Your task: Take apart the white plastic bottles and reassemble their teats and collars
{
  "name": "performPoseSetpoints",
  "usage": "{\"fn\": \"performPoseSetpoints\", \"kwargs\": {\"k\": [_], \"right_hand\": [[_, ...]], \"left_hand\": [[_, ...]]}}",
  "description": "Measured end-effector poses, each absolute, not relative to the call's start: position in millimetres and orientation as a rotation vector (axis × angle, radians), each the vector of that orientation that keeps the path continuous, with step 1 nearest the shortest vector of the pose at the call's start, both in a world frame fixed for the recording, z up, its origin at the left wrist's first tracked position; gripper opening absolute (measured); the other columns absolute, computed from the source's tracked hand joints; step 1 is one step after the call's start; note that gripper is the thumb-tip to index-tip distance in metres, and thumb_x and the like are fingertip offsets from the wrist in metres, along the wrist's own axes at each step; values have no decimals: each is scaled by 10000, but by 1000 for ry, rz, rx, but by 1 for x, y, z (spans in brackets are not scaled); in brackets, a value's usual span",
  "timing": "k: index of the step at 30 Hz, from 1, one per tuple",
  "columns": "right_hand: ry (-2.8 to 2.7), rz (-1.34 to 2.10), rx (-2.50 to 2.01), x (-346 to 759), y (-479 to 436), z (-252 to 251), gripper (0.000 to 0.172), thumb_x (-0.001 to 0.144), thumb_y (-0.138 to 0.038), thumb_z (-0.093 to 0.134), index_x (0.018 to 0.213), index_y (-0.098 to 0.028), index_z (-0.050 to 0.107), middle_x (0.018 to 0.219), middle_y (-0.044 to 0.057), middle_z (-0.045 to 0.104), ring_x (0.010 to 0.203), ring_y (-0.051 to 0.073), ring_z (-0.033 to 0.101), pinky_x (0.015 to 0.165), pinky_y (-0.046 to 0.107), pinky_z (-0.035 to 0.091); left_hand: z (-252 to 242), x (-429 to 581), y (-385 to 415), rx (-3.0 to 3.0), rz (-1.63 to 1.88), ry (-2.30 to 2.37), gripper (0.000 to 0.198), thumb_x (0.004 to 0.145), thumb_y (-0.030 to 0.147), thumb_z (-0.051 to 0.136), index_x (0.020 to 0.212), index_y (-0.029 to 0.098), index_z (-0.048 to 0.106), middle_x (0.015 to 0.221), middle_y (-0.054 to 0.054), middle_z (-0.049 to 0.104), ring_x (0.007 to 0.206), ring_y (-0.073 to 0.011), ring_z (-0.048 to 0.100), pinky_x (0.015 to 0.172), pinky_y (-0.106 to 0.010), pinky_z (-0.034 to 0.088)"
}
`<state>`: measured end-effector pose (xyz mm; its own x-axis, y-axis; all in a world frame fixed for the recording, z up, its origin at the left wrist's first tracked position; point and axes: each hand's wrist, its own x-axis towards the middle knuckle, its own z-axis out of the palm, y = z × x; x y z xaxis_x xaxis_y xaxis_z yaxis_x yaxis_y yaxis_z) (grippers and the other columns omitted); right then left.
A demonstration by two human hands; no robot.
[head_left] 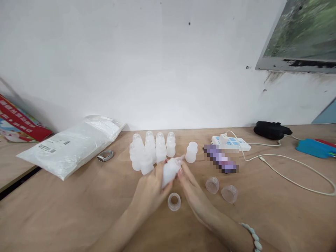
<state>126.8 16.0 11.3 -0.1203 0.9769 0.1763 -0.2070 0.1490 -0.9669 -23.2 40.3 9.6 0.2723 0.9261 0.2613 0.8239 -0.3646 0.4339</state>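
Note:
My left hand [151, 189] is wrapped around a small frosted white baby bottle [170, 172], tilted toward the upper right. At its top end, my right hand [193, 189] has its fingers closed on the clear teat [179, 159]. Just below my hands, a translucent collar ring [174, 208] lies on the table. Two clear dome caps [212, 185] rest to the right of my right hand. Behind my hands stands a cluster of several similar bottles [150, 147] with clear domed tops. A single bottle without a dome [191, 152] stands apart on the right.
On the wooden table [78, 217], a white plastic mailer bag [70, 147] and a watch [105, 156] lie left, near a red box [23, 122]. To the right are a blurred purple object [222, 159], a power strip [243, 144], a looping white cable [291, 157] and a black case [271, 131].

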Motion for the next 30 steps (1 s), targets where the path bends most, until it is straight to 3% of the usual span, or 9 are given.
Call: {"fn": "performPoseSetpoints", "kwargs": {"k": [3,5,9,11,13,16,18,25,30], "right_hand": [[-1482,1316,-839,128,6,22,437,916,-621,495,1047,-269,718,1411,56,571,1431,258,336,1176,449,211],[-1574,1261,-745,130,4,27,406,948,-529,497,794,-247,745,1186,69,711,1374,263,407,1148,443,245],[-1175,1060,-726,138,15,21,338,913,-375,603,606,-233,605,630,0,638,851,203,612,830,325,442],[-1006,962,-756,144,23,17,262,875,-374,658,665,-233,591,664,-25,589,747,166,563,774,295,431],[-993,1007,-685,149,28,19,225,814,-460,711,842,-252,631,861,0,648,870,187,585,811,310,444],[-1191,1275,-478,154,25,29,573,736,-525,756,1217,-277,565,1229,77,647,1172,275,561,959,408,446],[-1330,1428,-416,155,20,35,617,783,-480,726,1317,-265,505,1223,97,675,1230,290,554,1030,468,411],[-1288,1323,-649,143,19,24,272,830,-410,710,1012,-219,643,747,20,737,860,248,724,822,430,553],[-1059,1208,-722,144,27,23,244,809,-393,728,729,-210,588,606,-34,653,653,183,695,811,394,558]], "left_hand": [[14,-39,58,2258,723,1856,362,893,382,440,1197,193,498,687,-63,668,616,-284,649,549,-324,423],[16,-44,62,2170,881,1775,316,874,395,490,1140,228,518,571,-3,588,491,-233,559,497,-294,365],[21,-35,47,2045,1054,1454,314,815,407,642,1063,233,561,638,14,606,522,-196,538,511,-261,338],[24,-25,34,2006,995,1304,368,813,415,663,1103,213,563,748,-10,642,609,-198,566,561,-268,379],[25,-17,23,1839,914,1071,415,819,431,665,1148,202,558,771,-9,631,638,-183,568,579,-265,414],[21,-10,13,1424,687,639,520,795,499,684,1180,184,533,744,-2,611,578,-153,577,529,-245,451],[14,-7,11,1203,560,417,550,768,546,696,1131,169,529,716,-2,612,502,-129,565,483,-228,443],[1,-10,16,1294,592,598,565,817,479,684,1256,211,449,782,-5,630,633,-171,630,587,-281,507],[11,-36,39,2243,947,904,494,796,558,683,1132,199,641,1066,-131,689,967,-323,624,852,-438,483]]}}
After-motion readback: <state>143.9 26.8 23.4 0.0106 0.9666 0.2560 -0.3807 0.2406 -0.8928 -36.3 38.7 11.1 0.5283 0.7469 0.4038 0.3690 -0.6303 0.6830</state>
